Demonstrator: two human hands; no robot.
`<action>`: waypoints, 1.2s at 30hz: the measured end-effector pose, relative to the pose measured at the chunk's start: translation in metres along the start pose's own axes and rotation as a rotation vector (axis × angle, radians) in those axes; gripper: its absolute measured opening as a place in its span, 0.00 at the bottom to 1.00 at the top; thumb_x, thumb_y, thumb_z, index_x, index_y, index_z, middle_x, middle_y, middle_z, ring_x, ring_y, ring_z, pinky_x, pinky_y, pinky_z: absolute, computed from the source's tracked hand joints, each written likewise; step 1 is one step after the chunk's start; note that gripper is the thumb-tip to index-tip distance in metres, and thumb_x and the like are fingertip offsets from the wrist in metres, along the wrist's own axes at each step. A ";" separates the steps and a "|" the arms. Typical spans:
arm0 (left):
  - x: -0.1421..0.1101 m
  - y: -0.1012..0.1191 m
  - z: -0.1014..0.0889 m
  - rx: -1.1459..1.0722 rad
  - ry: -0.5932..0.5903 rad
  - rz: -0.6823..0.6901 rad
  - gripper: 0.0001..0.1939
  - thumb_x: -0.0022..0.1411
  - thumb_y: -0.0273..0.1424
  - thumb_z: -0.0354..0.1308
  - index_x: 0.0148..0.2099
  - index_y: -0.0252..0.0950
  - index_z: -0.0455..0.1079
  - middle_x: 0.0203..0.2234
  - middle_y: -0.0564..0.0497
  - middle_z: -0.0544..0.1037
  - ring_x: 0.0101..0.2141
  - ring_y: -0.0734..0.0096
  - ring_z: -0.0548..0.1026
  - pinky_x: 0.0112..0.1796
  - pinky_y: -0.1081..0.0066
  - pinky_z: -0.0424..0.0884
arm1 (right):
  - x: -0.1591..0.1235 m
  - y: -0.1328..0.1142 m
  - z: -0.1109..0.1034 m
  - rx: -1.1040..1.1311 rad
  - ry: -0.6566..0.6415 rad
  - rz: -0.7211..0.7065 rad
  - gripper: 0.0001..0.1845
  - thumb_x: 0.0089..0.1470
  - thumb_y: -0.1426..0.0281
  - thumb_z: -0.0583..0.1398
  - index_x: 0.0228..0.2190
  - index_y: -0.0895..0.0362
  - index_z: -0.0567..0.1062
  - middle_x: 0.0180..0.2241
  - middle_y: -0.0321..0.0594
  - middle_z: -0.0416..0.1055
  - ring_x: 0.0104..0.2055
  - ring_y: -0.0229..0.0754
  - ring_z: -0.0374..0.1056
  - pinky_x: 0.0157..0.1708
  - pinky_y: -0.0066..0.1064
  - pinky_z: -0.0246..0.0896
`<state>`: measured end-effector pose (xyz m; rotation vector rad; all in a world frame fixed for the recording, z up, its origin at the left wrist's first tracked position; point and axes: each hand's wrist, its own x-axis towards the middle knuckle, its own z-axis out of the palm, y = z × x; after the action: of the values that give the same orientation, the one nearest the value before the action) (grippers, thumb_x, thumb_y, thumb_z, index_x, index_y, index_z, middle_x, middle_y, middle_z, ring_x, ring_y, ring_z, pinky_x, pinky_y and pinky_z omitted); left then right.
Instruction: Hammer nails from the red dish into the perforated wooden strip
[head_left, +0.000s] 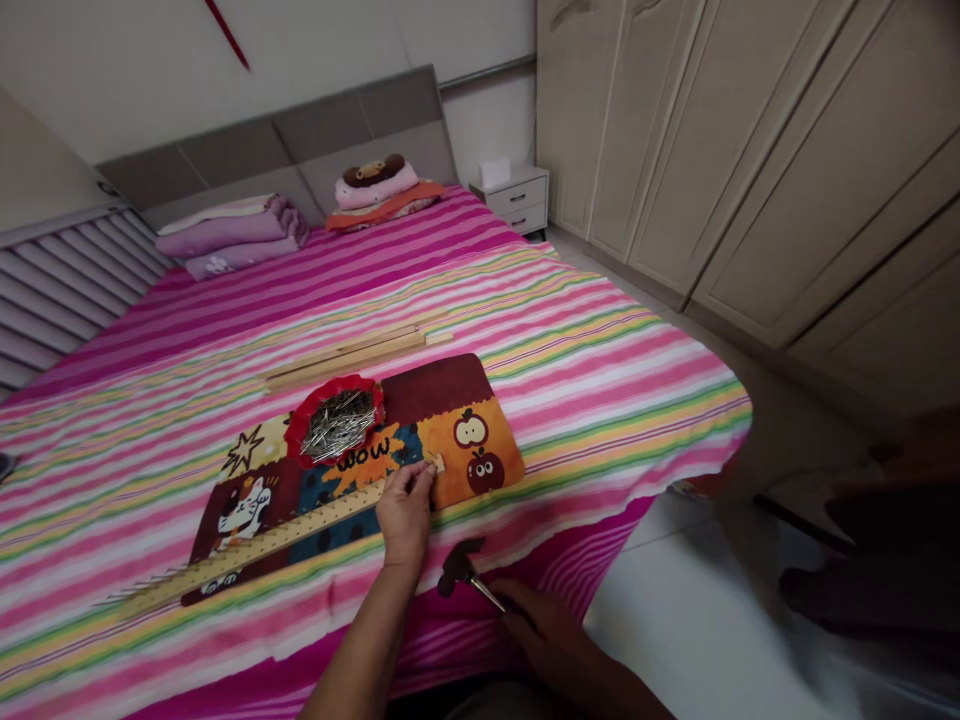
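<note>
My left hand [406, 500] is over the right end of a long wooden strip [300, 528], thumb and fingers pinched on what looks like a thin nail, very small here. Many nails stand up along the strip to the left of that hand. My right hand [541, 622] grips a claw hammer [460, 568] by its handle, its head raised near the bed's front edge. Behind the strip, a red scalloped bowl [295, 428] full of loose nails sits on a patterned mat [435, 385]. The strip lies across this mat and reaches past its left side.
More wooden strips [352, 355] lie behind the mat on the striped bed cover [600, 400]. Folded purple bedding [232, 235] and a pink folded stack [382, 190] rest near the headboard [247, 150]. A nightstand [517, 200] and wardrobe [720, 150] stand to the right.
</note>
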<state>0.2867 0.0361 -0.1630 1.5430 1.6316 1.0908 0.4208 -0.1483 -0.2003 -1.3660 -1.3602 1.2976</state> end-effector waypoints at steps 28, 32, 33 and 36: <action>-0.004 0.005 -0.010 0.042 -0.013 0.161 0.06 0.54 0.33 0.56 0.30 0.39 0.73 0.28 0.52 0.75 0.32 0.70 0.72 0.37 0.70 0.67 | 0.067 -0.130 -0.036 -0.741 0.223 -0.287 0.23 0.62 0.71 0.46 0.58 0.55 0.59 0.38 0.46 0.73 0.37 0.46 0.71 0.35 0.36 0.67; -0.003 0.003 -0.011 0.050 -0.017 0.155 0.04 0.54 0.30 0.57 0.29 0.38 0.72 0.27 0.52 0.74 0.31 0.71 0.71 0.35 0.72 0.66 | 0.071 -0.127 -0.033 -0.813 0.182 -0.227 0.24 0.61 0.73 0.46 0.58 0.56 0.59 0.38 0.47 0.73 0.36 0.47 0.72 0.34 0.37 0.67; -0.002 0.003 -0.011 0.060 -0.018 0.150 0.04 0.54 0.30 0.56 0.28 0.38 0.72 0.26 0.53 0.73 0.30 0.72 0.70 0.34 0.73 0.66 | 0.071 -0.126 -0.032 -0.822 0.167 -0.207 0.24 0.60 0.74 0.46 0.57 0.56 0.59 0.38 0.47 0.73 0.36 0.47 0.72 0.34 0.37 0.67; -0.002 0.005 -0.011 0.084 -0.015 0.143 0.04 0.53 0.28 0.57 0.27 0.38 0.71 0.24 0.53 0.71 0.28 0.73 0.69 0.33 0.74 0.65 | 0.069 -0.123 -0.029 -0.813 0.163 -0.198 0.24 0.60 0.73 0.46 0.57 0.56 0.60 0.39 0.48 0.73 0.37 0.47 0.72 0.34 0.37 0.68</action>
<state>0.2791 0.0324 -0.1540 1.7407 1.5954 1.0938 0.4207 -0.0639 -0.0835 -1.7421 -1.9464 0.4756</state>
